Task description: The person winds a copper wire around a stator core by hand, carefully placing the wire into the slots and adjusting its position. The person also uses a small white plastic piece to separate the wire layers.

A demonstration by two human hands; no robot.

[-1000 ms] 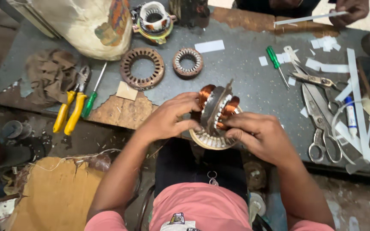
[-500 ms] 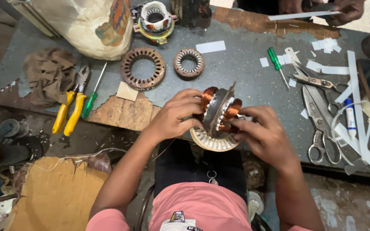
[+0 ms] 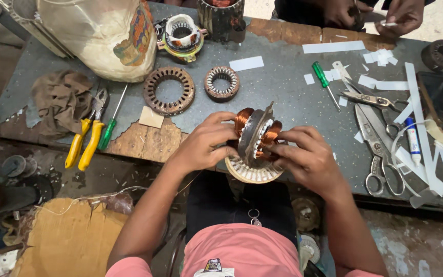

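Two hands close on one small motor stator, a ring of grey steel laminations wound with bright copper wire [image 3: 256, 134], held on edge at the near middle of the worktop. The left hand [image 3: 205, 143] has its fingers [image 3: 225, 121] curled round the left coil bulge; the right hand [image 3: 309, 160] pinches the right side, fingers [image 3: 283, 151] pressed against the copper, so both grip firmly. Just beneath sits a pale round slotted stator core [image 3: 252, 173], lying flat at the near edge of the grey worktop [image 3: 283, 82].

The step in hand looks like dressing or seating the coils in their slots; the next move would call for a steady hold from the left hand and careful fingertip pressure from the right, so the thin wire is not nicked.

Farther out, two rusty bare lamination rings [image 3: 169, 90] lie far left, yellow-handled pliers [image 3: 85, 138] and a green-handled screwdriver [image 3: 109, 128] further left, steel scissors [image 3: 380, 154] and white paper strips [image 3: 421, 118] to the right. Another person's hands [image 3: 375, 13] work at the far edge.
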